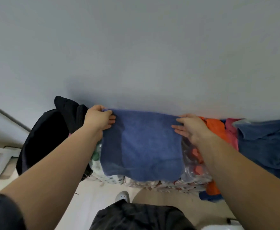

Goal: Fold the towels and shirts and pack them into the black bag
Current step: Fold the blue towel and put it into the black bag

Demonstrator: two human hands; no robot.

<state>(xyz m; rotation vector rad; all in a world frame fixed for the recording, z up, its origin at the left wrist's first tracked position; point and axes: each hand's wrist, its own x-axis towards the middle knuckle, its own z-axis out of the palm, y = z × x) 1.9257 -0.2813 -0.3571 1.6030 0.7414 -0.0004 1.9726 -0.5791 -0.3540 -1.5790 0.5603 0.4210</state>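
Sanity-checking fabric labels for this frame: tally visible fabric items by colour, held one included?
Blue: 2, the blue towel held by left hand and right hand, plus the darker blue garment
Orange: 1, orange cloth
Pink: 1, pink cloth
Black: 1, the black bag
Total: 5

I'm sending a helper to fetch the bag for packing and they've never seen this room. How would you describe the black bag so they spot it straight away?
Start at the pale wall and look down to the pile of clothes at its foot. The black bag slumps at the pile's left end, beside the left hand holding the blue towel. It is the only black thing there; its neighbours are blue, orange and pink.
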